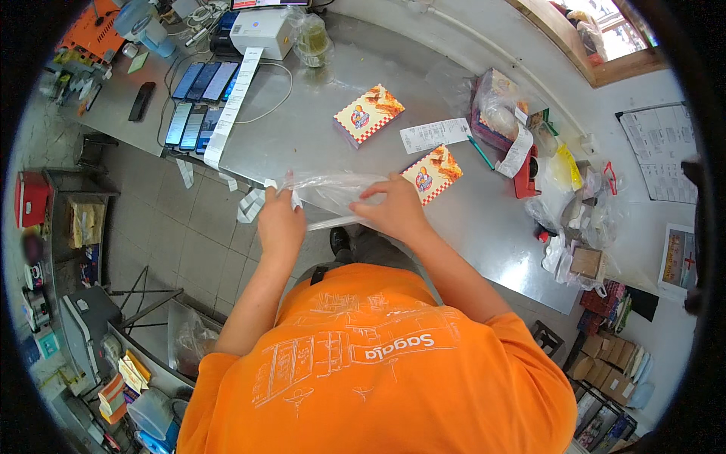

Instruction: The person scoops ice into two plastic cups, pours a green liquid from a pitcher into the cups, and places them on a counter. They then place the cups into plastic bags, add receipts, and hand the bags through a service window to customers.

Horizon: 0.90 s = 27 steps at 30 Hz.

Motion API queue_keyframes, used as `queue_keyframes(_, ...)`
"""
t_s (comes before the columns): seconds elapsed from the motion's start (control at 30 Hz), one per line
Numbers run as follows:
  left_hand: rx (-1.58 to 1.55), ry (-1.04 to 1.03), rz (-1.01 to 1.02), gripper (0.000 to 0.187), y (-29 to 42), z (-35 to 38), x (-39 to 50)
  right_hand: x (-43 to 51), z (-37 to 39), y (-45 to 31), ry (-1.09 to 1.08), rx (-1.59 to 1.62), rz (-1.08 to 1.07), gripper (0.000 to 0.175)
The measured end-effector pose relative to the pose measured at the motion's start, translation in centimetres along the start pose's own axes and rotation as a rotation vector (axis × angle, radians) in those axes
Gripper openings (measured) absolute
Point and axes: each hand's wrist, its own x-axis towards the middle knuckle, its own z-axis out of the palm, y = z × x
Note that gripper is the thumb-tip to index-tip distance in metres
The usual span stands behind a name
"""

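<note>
A clear plastic bag (334, 190) is stretched between my two hands above the front edge of a metal table (272, 136). My left hand (282, 221) grips one end of it. At the other end, my right hand (394, 204) pinches the film between thumb and fingers. Just beyond my right hand lies a printed food box (435, 173), partly covered by that hand. Farther back sits a second food box (368, 115) with the same checkered border. A printed paper slip (434, 135) rests between the boxes and the items on the right, with a teal pen (481, 153) beside it.
Several phones (195, 108) lie at the back left, near a white label printer (262, 34) whose long paper strip (233, 108) hangs over the table edge. A knotted bag with green contents (313, 42) stands beside the printer. A red tape dispenser (526, 173) and plastic bags (558, 181) crowd the right side.
</note>
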Motion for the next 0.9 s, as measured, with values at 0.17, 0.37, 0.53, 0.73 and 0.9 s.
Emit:
queue_keyframes(0.17, 0.205, -0.335, -0.062, 0.059, 0.7, 3.2, 3.3, 4.0, 3.6, 1.7, 0.087, -0.577, -0.139, 0.088)
queue_keyframes(0.37, 0.109, -0.502, -0.131, 0.077, -0.9, 7.7, 5.9, 8.0, -3.2, 10.1, -0.279, -0.061, -0.586, 0.080)
queue_keyframes(0.53, 0.003, -0.502, -0.110, 0.086, -1.5, 8.8, 5.8, 6.4, -7.6, 18.0, -0.181, -0.858, -0.523, 0.072)
queue_keyframes(0.73, -0.217, -0.519, -0.041, 0.081, -0.2, 9.9, 5.5, 3.7, -8.6, 21.0, -0.044, -0.767, -0.098, 0.083)
queue_keyframes(0.9, -0.254, -0.482, 0.003, 0.084, 3.0, 11.6, 4.6, 4.8, -12.0, 13.8, 0.012, -0.028, -0.131, 0.089)
